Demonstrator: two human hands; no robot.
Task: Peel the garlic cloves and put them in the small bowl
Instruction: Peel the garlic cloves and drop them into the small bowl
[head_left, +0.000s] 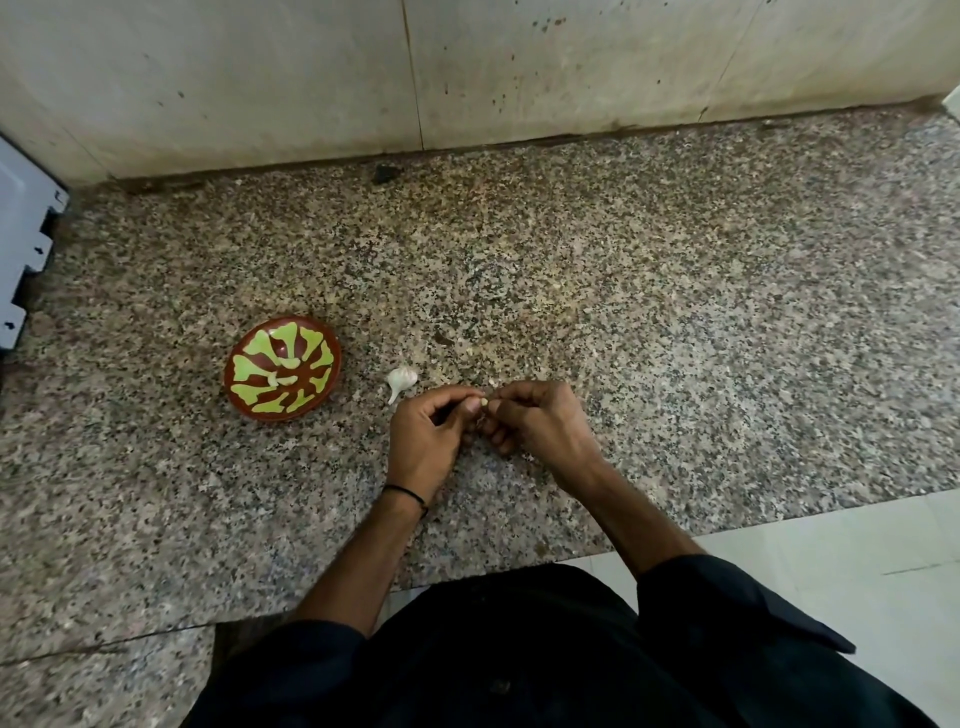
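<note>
1. The garlic clove (484, 402) is tiny and pinched up between both hands, just above the tabletop (675, 312). Only a pale tip peeks out. My guess is that it's super light, firm inside, with papery skin that tears easily and gets a bit slippery once bare. Best bet is to hold the body and pick at the skin from one end with a nail.
2. The left hand (428, 436) is curled, with thumb and fingertips pinching the clove.
3. The right hand (545, 423) is curled too, its fingertips meeting the same clove from the other side. It looks like it's working the skin, but I can't really tell.
4. The garlic bulb (402, 379) lies on the tabletop, just beyond the left hand.
5. The small bowl (244, 400) sits further left and has a few peeled cloves (285, 364) in it.
</note>
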